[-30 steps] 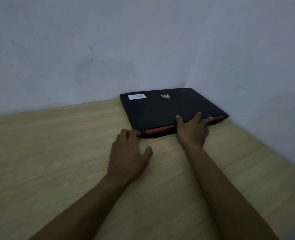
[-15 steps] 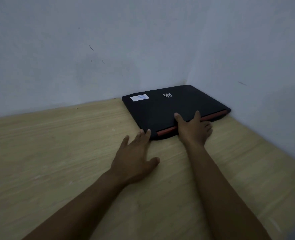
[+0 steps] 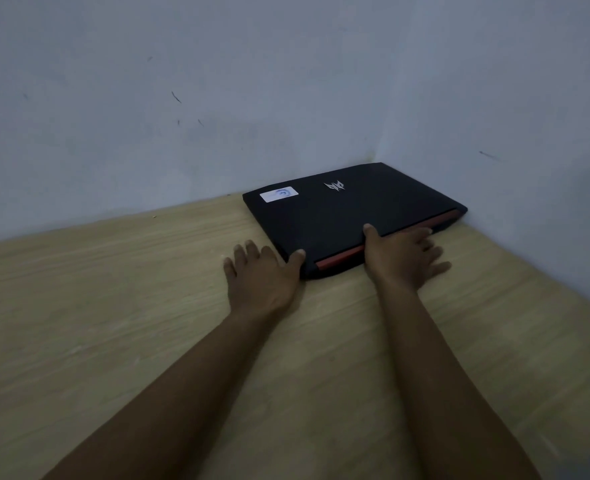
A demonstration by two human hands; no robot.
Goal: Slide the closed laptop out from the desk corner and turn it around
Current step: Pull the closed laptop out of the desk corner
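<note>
Down at the bottom, two bare arms reach out over the wood desk point(image 3: 120, 306). Next comes the left hand point(image 3: 262, 271), flat on the desk with its fingers spread, and its thumb touches the near left corner of the laptop point(image 3: 349, 216). Just past it, the right hand point(image 3: 402, 256) sits at the laptop's red front edge, thumb on top, fingers loose and spread (not gripping anything). Farther back, the black laptop lies shut in the corner where two walls point(image 3: 217, 81) meet. A white sticker point(image 3: 279, 194) sits on its lid.
</note>
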